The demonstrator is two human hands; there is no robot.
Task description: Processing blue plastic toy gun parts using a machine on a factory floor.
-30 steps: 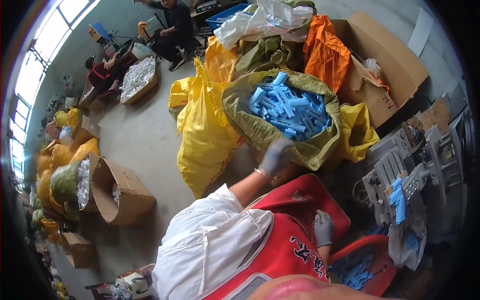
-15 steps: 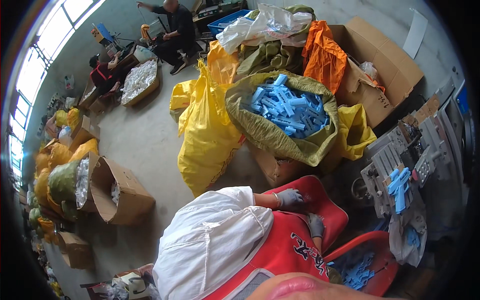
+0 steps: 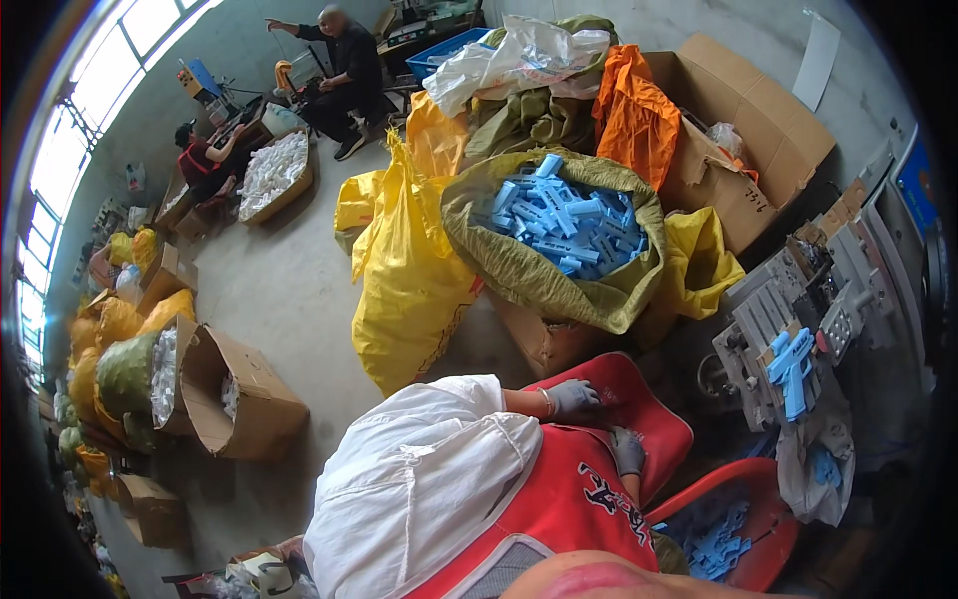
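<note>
Both gloved hands, L (image 3: 574, 396) & R (image 3: 628, 449), fingers flat, empty, on red cushion (image 3: 639, 414); blue-parts sack (image 3: 559, 270) ahead.

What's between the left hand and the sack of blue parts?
In the head view, a brown cardboard box sits between the left hand and the olive sack of blue parts.

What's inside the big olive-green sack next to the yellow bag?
The olive-green woven sack is heaped with light blue plastic moulded parts, all of one kind, filling its open mouth. Only the top layer shows; whatever lies deeper is covered by the pile and the sack's wall.
</note>
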